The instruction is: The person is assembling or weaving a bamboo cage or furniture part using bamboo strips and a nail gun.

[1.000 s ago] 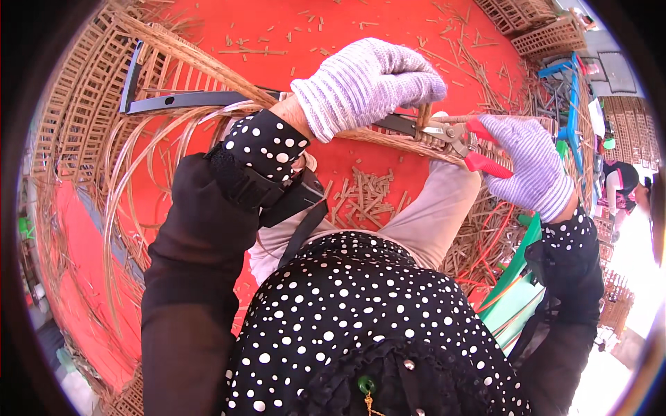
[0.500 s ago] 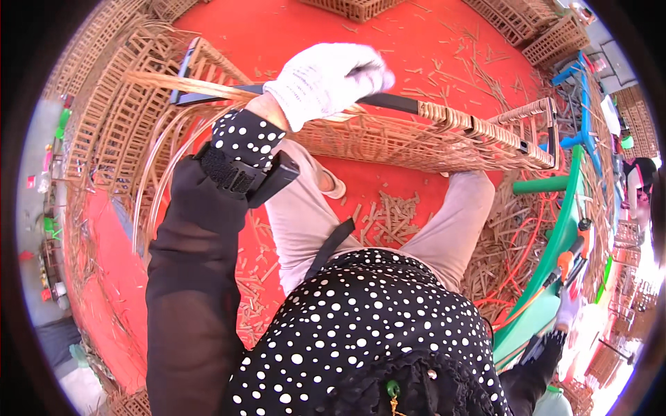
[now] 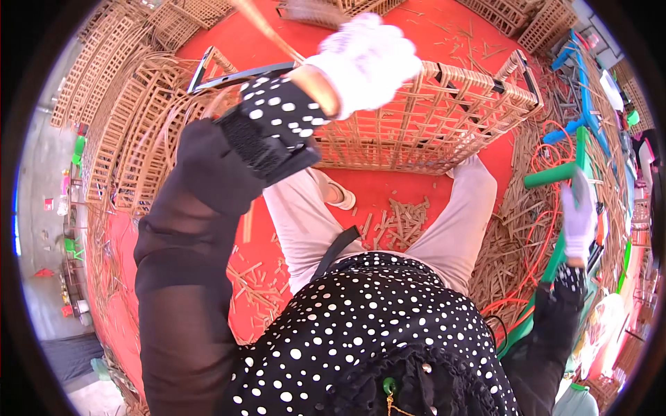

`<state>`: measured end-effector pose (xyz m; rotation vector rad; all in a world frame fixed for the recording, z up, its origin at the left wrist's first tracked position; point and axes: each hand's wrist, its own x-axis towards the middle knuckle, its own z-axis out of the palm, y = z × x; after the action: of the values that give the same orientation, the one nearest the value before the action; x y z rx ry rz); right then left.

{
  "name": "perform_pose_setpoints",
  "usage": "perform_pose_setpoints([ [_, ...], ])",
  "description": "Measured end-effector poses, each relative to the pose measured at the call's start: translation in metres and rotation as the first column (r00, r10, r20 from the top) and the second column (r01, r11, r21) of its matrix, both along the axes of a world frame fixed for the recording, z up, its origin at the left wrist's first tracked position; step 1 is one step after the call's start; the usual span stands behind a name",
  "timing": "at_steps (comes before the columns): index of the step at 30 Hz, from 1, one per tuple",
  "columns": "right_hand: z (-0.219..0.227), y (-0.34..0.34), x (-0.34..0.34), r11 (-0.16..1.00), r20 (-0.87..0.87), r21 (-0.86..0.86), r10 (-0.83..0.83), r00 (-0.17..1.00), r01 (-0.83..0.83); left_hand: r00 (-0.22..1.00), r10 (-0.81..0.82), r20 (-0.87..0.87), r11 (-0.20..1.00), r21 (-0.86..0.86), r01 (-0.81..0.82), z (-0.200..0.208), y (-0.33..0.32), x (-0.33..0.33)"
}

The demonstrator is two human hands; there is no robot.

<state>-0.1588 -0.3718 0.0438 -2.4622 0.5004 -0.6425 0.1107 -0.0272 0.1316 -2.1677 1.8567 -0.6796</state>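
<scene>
My left hand (image 3: 371, 62), in a white glove, is closed over the upper rim of a brown woven basket (image 3: 388, 145) that stands tilted between my knees. Part of that rim is a bare dark metal frame (image 3: 243, 75); the right part is wrapped with wicker. From behind the left wrist a pale wicker strip (image 3: 267, 29) runs up and to the left, blurred. My right hand (image 3: 578, 218), gloved too, is off to the right over the green bench (image 3: 557, 258), its fingers stretched and smeared by motion. Nothing shows in it.
Stacked woven baskets (image 3: 132, 132) stand at the left. Cut wicker strips (image 3: 399, 220) litter the red floor (image 3: 364, 187). A red hose (image 3: 524, 277) loops beside the green bench, and a blue frame (image 3: 586, 90) stands beyond it.
My right hand has moved up and forward from beside the orange-handled tools. The basket has tilted and its rim has risen, my left hand moving with it. The strip has swung upward.
</scene>
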Motion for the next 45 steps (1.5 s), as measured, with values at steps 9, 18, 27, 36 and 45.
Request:
perform_pose_setpoints([
  [9, 0.045, 0.222, 0.187, 0.694, 0.368, 0.387, 0.486, 0.792, -0.606, 0.988, 0.114, 0.101, 0.964, -0.252, -0.086, 0.002, 0.001, -0.025],
  [18, 0.038, 0.214, 0.19, 0.606, 0.325, 0.255, 0.681, 0.656, -0.754, 0.938, 0.244, -0.248, 0.627, -0.697, -0.347, -0.086, 0.036, 0.002],
  [27, 0.022, 0.191, 0.208, 0.269, 0.616, 0.743, 0.085, 0.783, -0.613, 0.645, 0.395, -0.654, 0.495, -0.44, -0.749, -0.064, 0.032, 0.002],
  [36, 0.064, 0.216, 0.205, -0.243, 0.636, 0.732, -0.09, 0.766, -0.636, 0.69, 0.453, -0.565, 0.883, 0.177, -0.435, -0.024, 0.0, 0.002],
  [45, 0.091, 0.223, 0.18, 0.08, 0.644, 0.718, 0.3, 0.704, -0.691, 0.767, 0.237, -0.596, 0.871, -0.219, -0.439, -0.067, 0.003, -0.005],
])
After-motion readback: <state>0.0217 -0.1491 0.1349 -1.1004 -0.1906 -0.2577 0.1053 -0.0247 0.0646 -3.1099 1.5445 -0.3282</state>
